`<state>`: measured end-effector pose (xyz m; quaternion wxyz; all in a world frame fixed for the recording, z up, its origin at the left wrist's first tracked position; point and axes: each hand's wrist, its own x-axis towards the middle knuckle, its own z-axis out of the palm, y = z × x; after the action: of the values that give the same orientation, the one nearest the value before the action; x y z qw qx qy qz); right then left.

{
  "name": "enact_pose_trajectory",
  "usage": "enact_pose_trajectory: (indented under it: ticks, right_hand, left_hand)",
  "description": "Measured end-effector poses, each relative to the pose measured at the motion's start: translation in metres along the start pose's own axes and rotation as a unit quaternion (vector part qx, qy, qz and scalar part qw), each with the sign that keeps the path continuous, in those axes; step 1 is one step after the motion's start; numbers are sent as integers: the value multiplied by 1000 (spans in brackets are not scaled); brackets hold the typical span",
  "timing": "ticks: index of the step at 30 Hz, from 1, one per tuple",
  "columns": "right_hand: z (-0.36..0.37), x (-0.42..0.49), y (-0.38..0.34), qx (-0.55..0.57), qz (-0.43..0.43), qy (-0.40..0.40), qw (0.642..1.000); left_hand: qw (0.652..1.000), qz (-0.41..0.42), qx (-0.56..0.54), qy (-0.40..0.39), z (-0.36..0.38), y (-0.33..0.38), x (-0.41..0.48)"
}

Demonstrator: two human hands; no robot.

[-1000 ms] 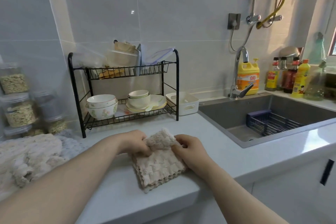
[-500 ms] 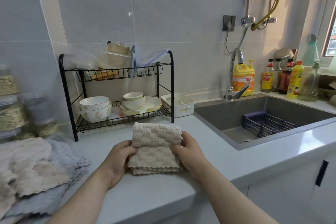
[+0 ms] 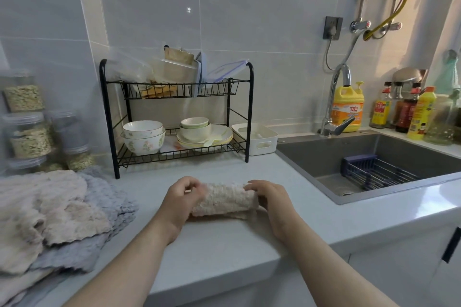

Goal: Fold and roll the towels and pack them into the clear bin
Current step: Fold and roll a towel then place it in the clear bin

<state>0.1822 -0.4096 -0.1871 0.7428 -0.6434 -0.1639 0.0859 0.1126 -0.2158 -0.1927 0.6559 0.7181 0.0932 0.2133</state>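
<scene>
Your left hand [image 3: 179, 203] & right hand [image 3: 273, 203] each grip an end of rolled beige towel [image 3: 224, 203], roll on counter [image 3: 224, 239], loose towel pile [image 3: 50, 214] at far left.

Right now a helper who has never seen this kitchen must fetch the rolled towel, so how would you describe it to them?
Find the grey countertop between the black dish rack and the sink. Near its front lies the beige towel roll, gripped at its ends by the left hand and right hand. Unlike the loose towel pile at far left, it is a tight cylinder.
</scene>
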Motion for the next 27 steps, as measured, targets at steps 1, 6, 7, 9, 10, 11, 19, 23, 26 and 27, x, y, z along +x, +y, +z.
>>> enact_pose_trajectory:
  ticks: [1,6,7,9,10,11,19,23,26,27]
  right_hand:
    - [1,0,0,-34,-16,10,999]
    - [3,2,13,-208,-16,-60,976]
    - [1,3,15,-215,-2,-82,973]
    - [0,4,14,-241,7,-115,964]
    - [0,3,12,-259,10,-127,957]
    - [1,1,10,-271,11,-132,953]
    - [-2,4,9,-237,-44,-6,970]
    - [0,8,11,-239,-75,28,968]
    - [-2,12,17,-251,-88,34,963]
    - [-2,13,18,-255,-91,34,962]
  left_hand:
    - [996,49,75,20,1,-3,0]
    - [981,67,182,-13,3,-12,3]
    - [980,48,188,-38,3,-11,2]
    - [974,27,207,-85,3,-8,-1]
    - [972,28,215,-89,4,-7,-1]
    - [972,30,219,-81,3,-7,0]
    - [999,3,0,-54,-3,-8,7]
    - [998,-5,-22,-61,-2,-7,12]
    - [997,-26,-62,-50,-5,-7,14]
    - [995,-32,-76,-49,-6,-7,15]
